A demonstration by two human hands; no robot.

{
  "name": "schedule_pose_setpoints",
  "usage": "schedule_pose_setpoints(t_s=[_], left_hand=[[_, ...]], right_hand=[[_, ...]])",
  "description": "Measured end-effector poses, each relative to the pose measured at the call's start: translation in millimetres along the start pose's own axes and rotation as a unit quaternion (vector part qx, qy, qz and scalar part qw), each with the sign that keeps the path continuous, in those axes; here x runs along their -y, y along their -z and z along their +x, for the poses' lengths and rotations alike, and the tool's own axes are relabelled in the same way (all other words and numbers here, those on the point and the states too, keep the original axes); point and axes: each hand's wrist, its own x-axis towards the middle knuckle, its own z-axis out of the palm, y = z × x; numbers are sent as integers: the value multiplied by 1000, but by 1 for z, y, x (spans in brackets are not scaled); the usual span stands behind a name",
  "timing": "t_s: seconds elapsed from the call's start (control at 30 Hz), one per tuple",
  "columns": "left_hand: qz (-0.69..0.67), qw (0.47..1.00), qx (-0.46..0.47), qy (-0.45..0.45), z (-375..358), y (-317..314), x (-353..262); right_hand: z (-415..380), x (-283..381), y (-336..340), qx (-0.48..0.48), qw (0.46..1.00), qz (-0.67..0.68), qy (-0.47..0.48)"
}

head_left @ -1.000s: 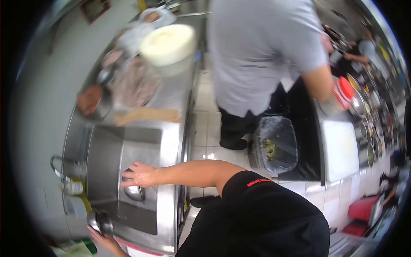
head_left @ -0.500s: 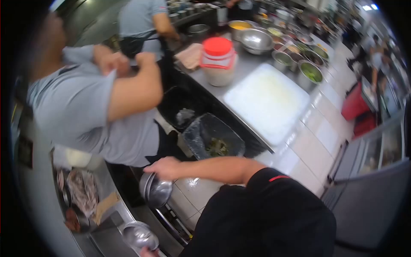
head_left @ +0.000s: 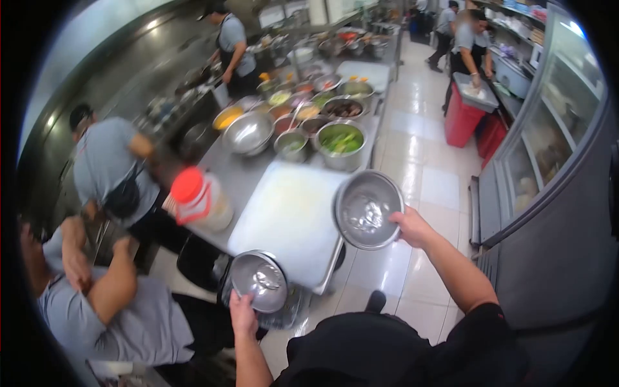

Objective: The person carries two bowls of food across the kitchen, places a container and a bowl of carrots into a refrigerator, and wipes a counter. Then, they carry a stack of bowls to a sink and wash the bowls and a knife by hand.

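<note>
Busy kitchen, tiled floor (head_left: 380,266). Left hand (head_left: 243,317) grasping metal bowl (head_left: 259,282) by rim; right hand (head_left: 414,227) grasping 2nd bowl (head_left: 366,211) likewise. Each possibly nested, edges blurred. Both lifted, neither set down. White board (head_left: 287,209) ahead, between hands; red-lidded jar (head_left: 201,200) beyond left hand. Writing: 0 legible.

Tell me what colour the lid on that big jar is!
The lid on the jar is bright red, best seen in the head view.
</note>
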Motion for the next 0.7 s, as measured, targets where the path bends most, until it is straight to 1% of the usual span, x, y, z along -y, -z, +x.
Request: schedule_pose_setpoints(t_s=[0.07, 0.13, 0.17, 0.2, 0.27, 0.3, 0.4, 0.43, 0.5, 0.6, 0.67, 0.7], left_hand=[[20, 999, -32, -8, 33, -55, -13], [16, 1000, -14, -1, 64, -95, -24], [-1, 999, -33, -6, 84, -109, -21], [-4, 1000, -22, -13, 98, -118, -24], [-24, 998, -10, -61, 104, -164, -46], [-14, 998, -9, -68, 115, -176, -50], [31, 997, -2, -77, 150, -214, -67], [33, 996, -7, -85, 159, -233, -73], [57, 993, 6, -100, 192, -261, -83], [121, 981, 55, -137, 260, -317, -100], [161, 971, 96, -151, 304, -378, -122], [180, 965, 114, -150, 318, -420, -134]], right_hand=[[7, 1, 64, -83, 994, 73, -8], [17, 3, 127, -124, 990, 67, -9], [23, 7, 153, -140, 988, 61, -9], [26, 14, 170, -155, 985, 77, -6], [37, 29, 203, -174, 978, 112, -4], [50, 31, 223, -162, 979, 122, 18], [92, 47, 262, -198, 962, 186, 42], [110, 47, 281, -195, 960, 196, 34], [155, 35, 329, -193, 956, 220, 18], [223, 1, 406, -225, 940, 253, -34], [247, -23, 453, -258, 930, 255, -49], [256, -34, 477, -298, 911, 277, -63]])
